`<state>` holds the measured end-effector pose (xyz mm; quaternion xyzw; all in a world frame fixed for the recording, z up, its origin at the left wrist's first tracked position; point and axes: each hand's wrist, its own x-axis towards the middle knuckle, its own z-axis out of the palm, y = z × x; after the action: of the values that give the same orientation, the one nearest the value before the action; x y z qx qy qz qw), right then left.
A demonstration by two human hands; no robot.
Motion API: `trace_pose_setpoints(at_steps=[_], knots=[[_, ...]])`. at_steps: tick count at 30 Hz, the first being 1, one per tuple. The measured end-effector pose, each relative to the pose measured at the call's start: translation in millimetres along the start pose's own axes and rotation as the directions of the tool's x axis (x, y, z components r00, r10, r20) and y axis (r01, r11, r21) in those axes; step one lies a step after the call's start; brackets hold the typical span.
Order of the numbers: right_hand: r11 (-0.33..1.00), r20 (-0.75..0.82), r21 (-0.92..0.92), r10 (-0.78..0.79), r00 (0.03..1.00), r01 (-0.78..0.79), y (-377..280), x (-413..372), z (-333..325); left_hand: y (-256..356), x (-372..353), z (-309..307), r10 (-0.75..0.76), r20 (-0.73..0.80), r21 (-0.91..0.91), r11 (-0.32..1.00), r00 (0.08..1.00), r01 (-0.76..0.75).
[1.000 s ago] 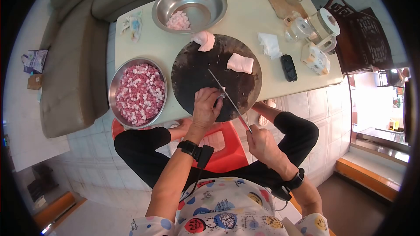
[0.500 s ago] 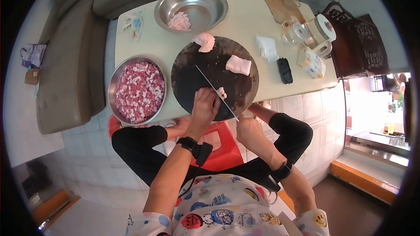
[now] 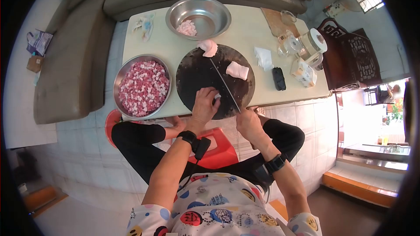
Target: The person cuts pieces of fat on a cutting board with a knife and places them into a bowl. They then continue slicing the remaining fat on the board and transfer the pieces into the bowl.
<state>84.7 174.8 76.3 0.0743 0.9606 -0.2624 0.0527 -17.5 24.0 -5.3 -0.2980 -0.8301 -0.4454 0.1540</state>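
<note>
My right hand (image 3: 250, 124) is closed round the handle of a knife (image 3: 225, 83), whose thin blade points up and left across the round dark chopping board (image 3: 197, 71). Left of the blade, my left hand (image 3: 204, 107) rests on the board's near side with curled fingers, pinching a small pale piece of fat (image 3: 217, 97) mostly hidden by them. A white slab of pork fat (image 3: 237, 71) lies right of the blade. Another pinkish chunk of fat (image 3: 208, 48) sits at the board's far edge, close to the knife tip.
A steel bowl of diced red and white meat (image 3: 144, 88) stands left of the board. Behind it, a steel basin (image 3: 221, 19) holds pale diced fat (image 3: 187, 28). On the right are a tissue (image 3: 263, 58), a black packet (image 3: 278, 78), a tissue pack (image 3: 303, 72) and a glass pot (image 3: 309, 46).
The blade has moved away from my left fingers, to the right. Small cut pieces beside the blade no longer show there; a piece is now at my left fingertips. The whole view has shifted slightly.
</note>
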Motion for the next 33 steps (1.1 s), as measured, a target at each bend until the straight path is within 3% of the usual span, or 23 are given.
trace_pose_setpoints(at_steps=[5, 11, 13, 19, 22, 27, 29, 33], knots=[[0.979, -0.039, 0.200, -0.023, 0.999, 0.031, -10, -10, -13, -1, -6, -8, -0.129, -0.079, -0.155, 0.981, 0.989, 0.116], [0.968, -0.033, 0.236, -0.079, 0.996, 0.085, -26, -17, -20, -13, -11, -4, -0.082, -0.035, -0.123, 0.989, 0.996, 0.077], [0.984, 0.090, 0.176, -0.052, 0.995, 0.036, -14, -19, -17, -7, -8, -9, -0.090, -0.007, -0.111, 0.990, 0.996, 0.089], [0.956, 0.167, 0.291, -0.097, 0.981, 0.045, -16, -5, -22, -5, -4, -10, -0.073, 0.060, -0.098, 0.992, 0.996, 0.078], [0.986, 0.113, 0.156, -0.084, 0.990, 0.066, -15, 31, 7, -6, -3, -7, -0.079, 0.051, -0.103, 0.991, 0.996, 0.084], [0.981, 0.037, 0.135, -0.145, 0.989, 0.139, -14, 58, 29, -4, -2, -6, -0.062, 0.024, -0.071, 0.995, 0.998, 0.063], [0.994, 0.126, 0.041, -0.109, 0.986, 0.105, -5, 34, 24, -2, -3, -4, -0.110, -0.032, -0.042, 0.993, 0.993, 0.109], [0.996, 0.154, 0.085, 0.013, 0.988, -0.026, -11, 9, -4, 0, -3, -2, -0.106, -0.081, -0.004, 0.994, 0.991, 0.106]])
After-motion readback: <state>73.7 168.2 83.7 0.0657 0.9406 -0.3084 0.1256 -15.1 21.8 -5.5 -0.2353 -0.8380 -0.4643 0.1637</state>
